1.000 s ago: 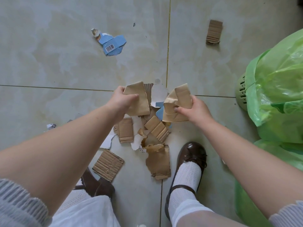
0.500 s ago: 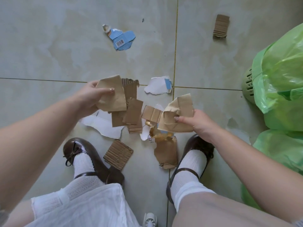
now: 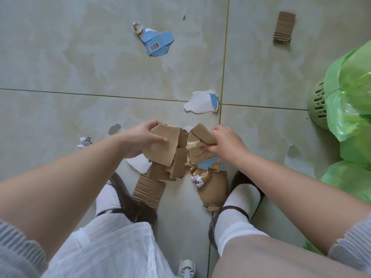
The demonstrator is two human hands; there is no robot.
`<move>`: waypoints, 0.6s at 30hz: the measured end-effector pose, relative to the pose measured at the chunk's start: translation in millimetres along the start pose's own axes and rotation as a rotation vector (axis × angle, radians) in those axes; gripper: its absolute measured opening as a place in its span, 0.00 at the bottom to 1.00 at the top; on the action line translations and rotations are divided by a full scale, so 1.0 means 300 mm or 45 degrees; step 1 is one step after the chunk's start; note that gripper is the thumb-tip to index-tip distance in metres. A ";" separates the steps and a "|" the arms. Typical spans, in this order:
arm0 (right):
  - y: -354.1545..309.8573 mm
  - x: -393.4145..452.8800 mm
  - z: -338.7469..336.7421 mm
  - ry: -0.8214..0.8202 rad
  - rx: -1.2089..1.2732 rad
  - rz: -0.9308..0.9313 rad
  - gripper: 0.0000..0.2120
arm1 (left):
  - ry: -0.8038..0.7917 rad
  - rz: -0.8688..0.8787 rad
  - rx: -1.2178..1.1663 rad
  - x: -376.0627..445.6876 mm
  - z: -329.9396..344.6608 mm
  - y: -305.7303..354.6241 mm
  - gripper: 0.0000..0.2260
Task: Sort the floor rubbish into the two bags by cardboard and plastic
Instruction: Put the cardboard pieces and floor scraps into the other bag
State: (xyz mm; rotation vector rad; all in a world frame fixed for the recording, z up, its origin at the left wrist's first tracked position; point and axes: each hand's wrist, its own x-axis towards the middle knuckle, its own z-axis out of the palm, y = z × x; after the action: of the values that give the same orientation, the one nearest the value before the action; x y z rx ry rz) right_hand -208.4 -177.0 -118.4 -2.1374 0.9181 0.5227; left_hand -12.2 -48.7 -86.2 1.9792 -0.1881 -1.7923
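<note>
Item: cardboard, gathering stage. Left hand (image 3: 143, 138) grasps a flat brown cardboard stack (image 3: 163, 149); right hand (image 3: 224, 142) grasps a crumpled cardboard wad (image 3: 198, 137). Change: half a second ago the two bundles were apart; now they meet edge to edge, likely being merged for one bagging. Below the hands: corrugated ribbed piece (image 3: 149, 190), smooth torn brown piece (image 3: 213, 187). Beyond the hands: glossy blue barcode scrap (image 3: 157, 42), white torn scrap (image 3: 201, 102). Far right of the right hand: thin crinkled green bags (image 3: 350, 101).
</note>
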 end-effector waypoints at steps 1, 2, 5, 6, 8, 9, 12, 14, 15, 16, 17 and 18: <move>0.005 -0.003 -0.001 0.019 -0.019 0.011 0.13 | -0.065 -0.033 -0.007 0.000 0.007 0.004 0.14; 0.009 -0.008 0.001 0.042 -0.048 0.016 0.12 | -0.102 -0.056 -0.005 0.005 0.013 0.005 0.14; 0.014 -0.028 0.003 0.088 -0.074 0.032 0.11 | -0.136 -0.092 0.083 0.023 0.033 0.007 0.14; 0.016 -0.035 0.003 0.087 -0.042 0.048 0.11 | -0.128 -0.089 0.139 0.031 0.040 0.005 0.14; 0.022 -0.047 0.000 0.074 0.069 0.093 0.12 | -0.043 -0.025 0.309 0.040 0.059 0.003 0.14; 0.028 -0.053 -0.002 0.074 0.130 0.112 0.11 | 0.024 0.025 0.423 0.043 0.070 0.002 0.13; 0.051 -0.072 -0.003 0.106 0.264 0.163 0.10 | 0.187 0.185 0.776 0.041 0.105 0.004 0.13; 0.065 -0.088 0.001 0.143 0.321 0.197 0.09 | 0.217 0.242 0.901 0.033 0.129 0.004 0.15; 0.070 -0.096 0.005 0.164 0.336 0.208 0.09 | 0.215 0.241 0.926 0.028 0.140 0.001 0.17; 0.074 -0.101 0.010 0.187 0.346 0.219 0.08 | 0.205 0.223 0.920 0.024 0.149 -0.005 0.18; 0.076 -0.105 0.014 0.210 0.353 0.227 0.08 | 0.193 0.203 0.894 0.023 0.158 -0.017 0.21; 0.078 -0.107 0.018 0.228 0.358 0.233 0.08 | 0.189 0.188 0.851 0.021 0.166 -0.031 0.23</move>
State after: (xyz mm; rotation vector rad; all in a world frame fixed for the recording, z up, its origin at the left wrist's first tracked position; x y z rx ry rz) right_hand -247.4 -169.6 -113.3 -1.8771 1.2190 0.2737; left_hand -61.5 -54.9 -98.0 2.4430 -0.9630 -1.6024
